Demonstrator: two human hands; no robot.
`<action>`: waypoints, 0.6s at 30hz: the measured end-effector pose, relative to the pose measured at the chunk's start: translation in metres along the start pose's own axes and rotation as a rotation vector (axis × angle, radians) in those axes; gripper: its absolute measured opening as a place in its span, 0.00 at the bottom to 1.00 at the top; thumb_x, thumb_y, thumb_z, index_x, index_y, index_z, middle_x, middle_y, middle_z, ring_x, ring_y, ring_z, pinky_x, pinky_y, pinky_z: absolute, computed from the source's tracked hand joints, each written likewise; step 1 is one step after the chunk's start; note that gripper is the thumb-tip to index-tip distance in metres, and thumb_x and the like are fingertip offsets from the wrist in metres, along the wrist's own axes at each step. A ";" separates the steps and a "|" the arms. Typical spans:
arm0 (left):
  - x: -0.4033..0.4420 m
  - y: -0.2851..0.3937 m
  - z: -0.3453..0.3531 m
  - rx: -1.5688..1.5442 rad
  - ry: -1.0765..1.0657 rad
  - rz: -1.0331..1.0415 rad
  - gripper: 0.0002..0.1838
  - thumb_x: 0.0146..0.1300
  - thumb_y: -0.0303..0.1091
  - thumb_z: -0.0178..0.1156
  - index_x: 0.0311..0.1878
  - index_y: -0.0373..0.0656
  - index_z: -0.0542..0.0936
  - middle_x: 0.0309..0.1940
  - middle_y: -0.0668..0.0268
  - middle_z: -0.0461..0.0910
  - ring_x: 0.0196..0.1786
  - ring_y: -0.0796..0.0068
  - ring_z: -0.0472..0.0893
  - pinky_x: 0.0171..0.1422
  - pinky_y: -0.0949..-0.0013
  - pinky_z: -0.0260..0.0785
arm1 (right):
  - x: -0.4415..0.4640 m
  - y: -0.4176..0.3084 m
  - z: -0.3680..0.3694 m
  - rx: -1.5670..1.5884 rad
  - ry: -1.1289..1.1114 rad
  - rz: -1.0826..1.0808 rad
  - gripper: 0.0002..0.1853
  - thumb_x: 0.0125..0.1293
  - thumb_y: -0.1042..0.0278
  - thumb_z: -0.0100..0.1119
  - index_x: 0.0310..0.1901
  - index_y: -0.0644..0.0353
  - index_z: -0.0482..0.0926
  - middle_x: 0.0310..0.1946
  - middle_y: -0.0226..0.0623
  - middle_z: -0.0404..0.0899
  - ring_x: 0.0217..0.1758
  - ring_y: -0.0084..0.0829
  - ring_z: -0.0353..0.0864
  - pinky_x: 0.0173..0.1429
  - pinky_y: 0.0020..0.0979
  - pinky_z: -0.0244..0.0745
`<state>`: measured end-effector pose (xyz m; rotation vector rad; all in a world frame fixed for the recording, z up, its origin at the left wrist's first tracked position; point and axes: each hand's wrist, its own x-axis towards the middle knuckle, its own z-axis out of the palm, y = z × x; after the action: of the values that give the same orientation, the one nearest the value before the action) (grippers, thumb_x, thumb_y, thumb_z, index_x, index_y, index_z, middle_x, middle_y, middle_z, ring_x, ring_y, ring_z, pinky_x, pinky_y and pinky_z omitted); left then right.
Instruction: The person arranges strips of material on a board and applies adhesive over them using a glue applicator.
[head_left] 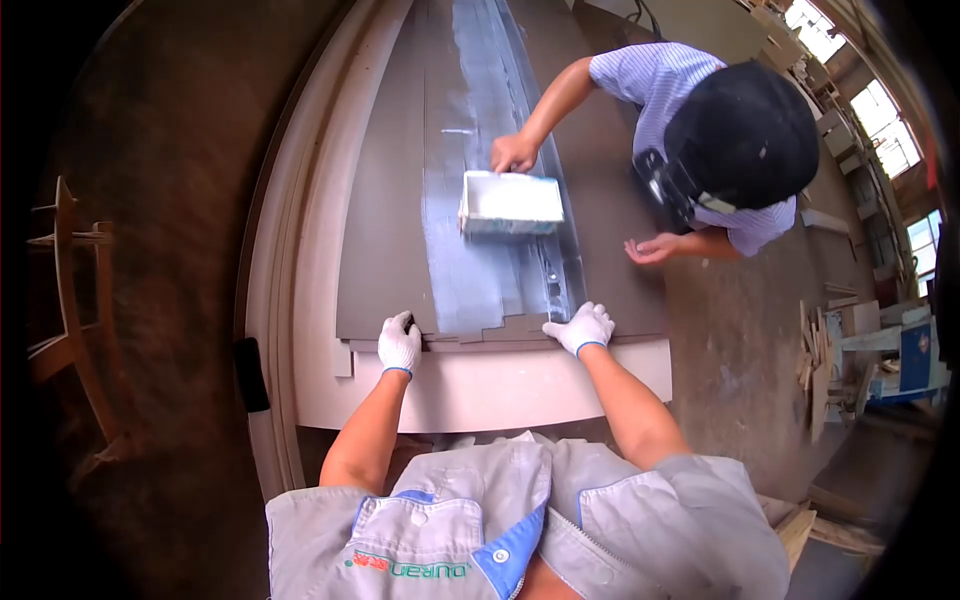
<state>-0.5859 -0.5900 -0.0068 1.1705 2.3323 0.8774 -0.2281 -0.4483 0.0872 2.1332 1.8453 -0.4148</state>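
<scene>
A stack of dark brown sheets (pixel 385 250) lies on the bench, with a wet whitish-blue coated band (pixel 455 215) running lengthwise. My left hand (pixel 400 342), in a white glove, has its fingers curled at the near left edge of the top sheet. My right hand (pixel 583 328), gloved too, rests on the near edge further right, thumb spread away from the fingers. Beyond my hands, a co-worker's hand (pixel 514 152) grips a white box-shaped glue spreader (pixel 512 203) over the coated band. Their other hand (pixel 652 249) is held palm up above the sheets.
Under the dark sheets is a pale board (pixel 500 390) that juts out toward me. A co-worker in a black cap (pixel 745 135) leans in from the right. A wooden frame (pixel 75 320) stands on the left, and wood offcuts (pixel 815 370) lean at the right.
</scene>
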 end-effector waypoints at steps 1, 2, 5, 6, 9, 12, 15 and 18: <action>-0.003 0.000 -0.001 0.005 0.003 0.001 0.20 0.70 0.36 0.66 0.62 0.42 0.89 0.57 0.50 0.88 0.60 0.48 0.88 0.69 0.53 0.80 | -0.001 0.001 0.003 -0.002 0.000 -0.003 0.60 0.51 0.23 0.79 0.72 0.70 0.77 0.73 0.57 0.77 0.78 0.52 0.76 0.82 0.48 0.68; -0.003 0.001 -0.001 0.006 -0.001 -0.007 0.20 0.70 0.35 0.66 0.62 0.42 0.89 0.57 0.50 0.88 0.60 0.48 0.88 0.69 0.53 0.80 | 0.001 0.002 0.005 0.003 0.001 -0.013 0.60 0.51 0.23 0.79 0.72 0.70 0.77 0.73 0.57 0.77 0.78 0.52 0.76 0.82 0.48 0.68; -0.003 0.002 -0.002 0.003 -0.004 0.000 0.20 0.70 0.34 0.67 0.63 0.41 0.89 0.57 0.51 0.88 0.60 0.48 0.89 0.69 0.54 0.80 | 0.001 0.004 0.006 0.019 -0.009 -0.027 0.59 0.51 0.23 0.79 0.71 0.70 0.77 0.72 0.57 0.77 0.77 0.53 0.76 0.81 0.49 0.68; -0.004 0.003 -0.002 -0.013 0.006 0.002 0.20 0.70 0.34 0.67 0.62 0.40 0.89 0.56 0.51 0.88 0.60 0.49 0.88 0.69 0.54 0.80 | 0.000 0.005 0.008 0.021 -0.008 -0.024 0.59 0.51 0.23 0.79 0.71 0.70 0.77 0.72 0.57 0.77 0.77 0.53 0.76 0.81 0.49 0.68; -0.004 0.007 -0.004 0.017 0.006 -0.001 0.19 0.70 0.34 0.66 0.62 0.40 0.89 0.55 0.50 0.88 0.60 0.49 0.88 0.70 0.54 0.80 | 0.001 0.004 0.006 0.011 0.017 -0.013 0.61 0.50 0.22 0.79 0.73 0.69 0.76 0.73 0.55 0.76 0.78 0.51 0.75 0.81 0.48 0.67; -0.001 -0.008 0.006 0.009 0.003 0.012 0.19 0.70 0.34 0.66 0.62 0.40 0.89 0.55 0.51 0.88 0.60 0.49 0.88 0.70 0.54 0.80 | 0.000 0.006 0.009 0.013 0.012 -0.017 0.61 0.49 0.22 0.79 0.72 0.69 0.77 0.72 0.54 0.77 0.77 0.51 0.76 0.81 0.48 0.68; 0.000 -0.008 0.007 -0.002 0.002 0.011 0.20 0.69 0.33 0.66 0.62 0.39 0.89 0.55 0.50 0.88 0.59 0.49 0.88 0.69 0.54 0.80 | -0.003 0.011 0.005 0.035 0.002 -0.049 0.58 0.50 0.27 0.82 0.71 0.69 0.77 0.72 0.55 0.77 0.77 0.52 0.75 0.82 0.48 0.68; -0.002 -0.006 0.004 -0.004 -0.014 0.007 0.20 0.68 0.32 0.66 0.61 0.39 0.89 0.53 0.49 0.88 0.58 0.49 0.89 0.69 0.55 0.80 | 0.007 0.029 -0.004 0.180 -0.118 -0.066 0.48 0.54 0.46 0.80 0.73 0.66 0.77 0.72 0.57 0.76 0.76 0.54 0.78 0.81 0.46 0.74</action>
<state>-0.5857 -0.5926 -0.0139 1.1800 2.3152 0.8730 -0.1984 -0.4446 0.0886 2.1133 1.8791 -0.7313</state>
